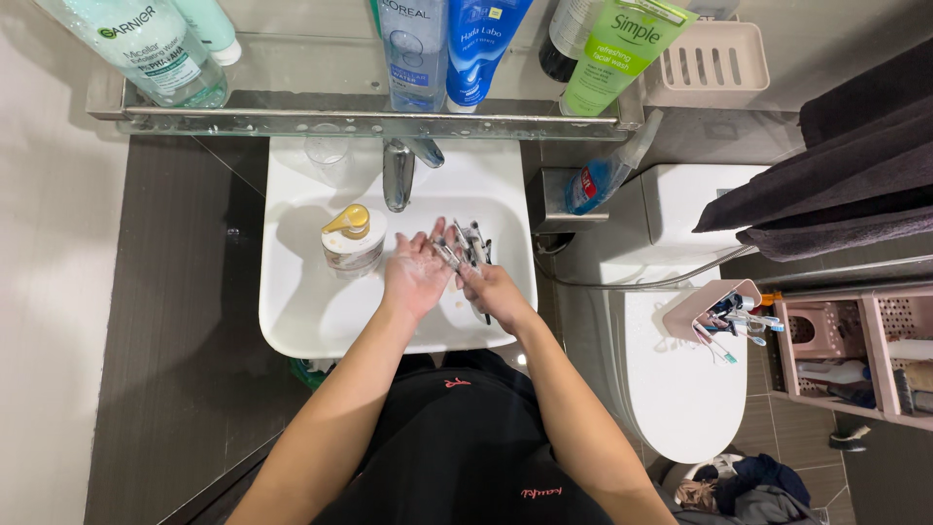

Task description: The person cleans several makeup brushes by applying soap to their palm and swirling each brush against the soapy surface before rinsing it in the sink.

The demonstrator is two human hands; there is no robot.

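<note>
Left hand (416, 270) open, soapy, over sink (292, 311); right hand (494, 290) gripping blurred bundle (468, 245), perhaps brushes, ends hard to make out

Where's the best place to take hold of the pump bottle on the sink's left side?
Grip the pump bottle around its squat round body, coming from the right, the basin side, where the left hand already is. The gold pump head on top is small and its spout points left, a poor hold.

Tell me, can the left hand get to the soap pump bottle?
Probably yes. The left hand is open over the sink, and the soap pump bottle stands just beside it with nothing between.
</note>
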